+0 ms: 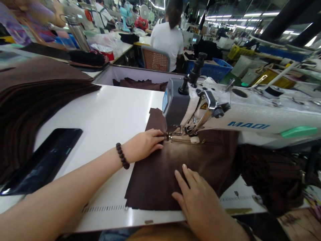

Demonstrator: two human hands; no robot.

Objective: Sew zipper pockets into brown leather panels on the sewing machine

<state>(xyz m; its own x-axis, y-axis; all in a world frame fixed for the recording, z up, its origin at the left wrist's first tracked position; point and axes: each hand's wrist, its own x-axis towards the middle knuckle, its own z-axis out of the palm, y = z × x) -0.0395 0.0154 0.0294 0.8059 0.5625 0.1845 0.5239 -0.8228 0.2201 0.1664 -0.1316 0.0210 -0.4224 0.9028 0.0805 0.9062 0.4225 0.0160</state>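
A dark brown fabric piece [155,174] lies flat on the white sewing table [107,117], running under the presser foot [175,135] of a white sewing machine [240,113]. My left hand [144,145], with a bead bracelet on the wrist, rests on the fabric's left part, fingers together and pressed down right beside the presser foot. My right hand [200,201] lies flat on the fabric's near edge, fingers stretched out toward the needle. Neither hand grips anything.
A thick stack of brown fabric pieces [30,100] fills the table's left side. A black phone [42,160] lies near the front left. A bin of brown pieces [140,83] sits behind the table. A person in white [168,36] sits farther back.
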